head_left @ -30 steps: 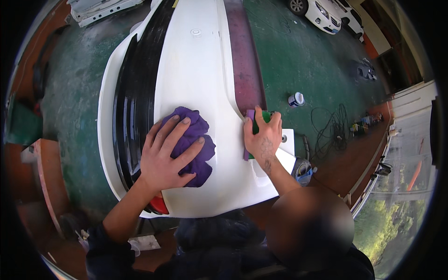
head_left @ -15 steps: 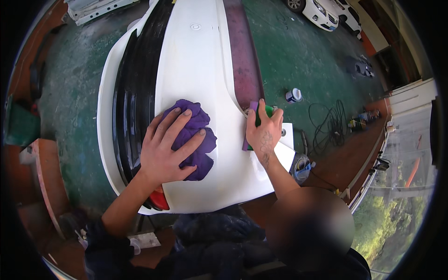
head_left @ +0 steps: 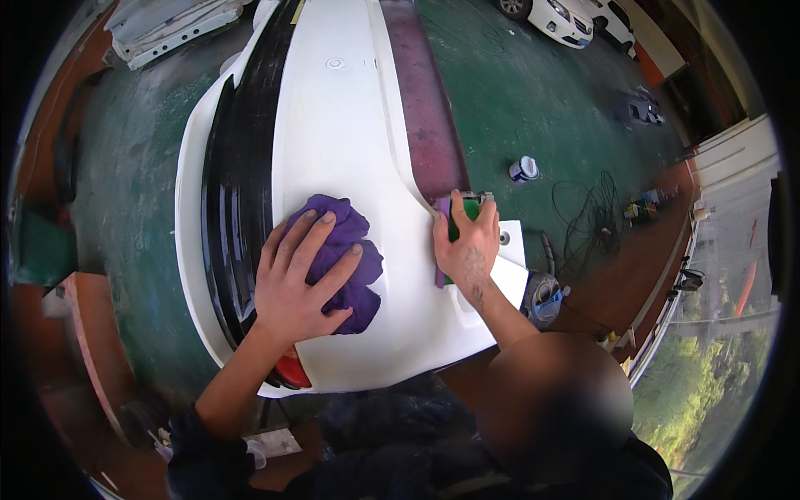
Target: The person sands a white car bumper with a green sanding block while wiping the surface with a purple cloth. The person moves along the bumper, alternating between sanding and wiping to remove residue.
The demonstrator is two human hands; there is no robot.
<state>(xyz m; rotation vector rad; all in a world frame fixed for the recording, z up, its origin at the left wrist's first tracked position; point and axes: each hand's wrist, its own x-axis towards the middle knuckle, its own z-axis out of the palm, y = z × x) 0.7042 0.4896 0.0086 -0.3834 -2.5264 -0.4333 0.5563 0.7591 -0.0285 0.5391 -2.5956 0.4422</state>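
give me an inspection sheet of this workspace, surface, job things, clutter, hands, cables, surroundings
surface: white car bumper with a black trim strip, lying over a green painted floor
job's things: purple cloth spread on the bumper; green block wrapped in purple sheet at the bumper's right edge
clutter: small round tin on the floor; roll-like object by the bumper's right corner
hands: left hand flat on the purple cloth, fingers spread; right hand gripping the green block
cables: loose black cable coiled on the floor to the right
surroundings: white cars parked at top right; white panel parts at top left; greenery at lower right
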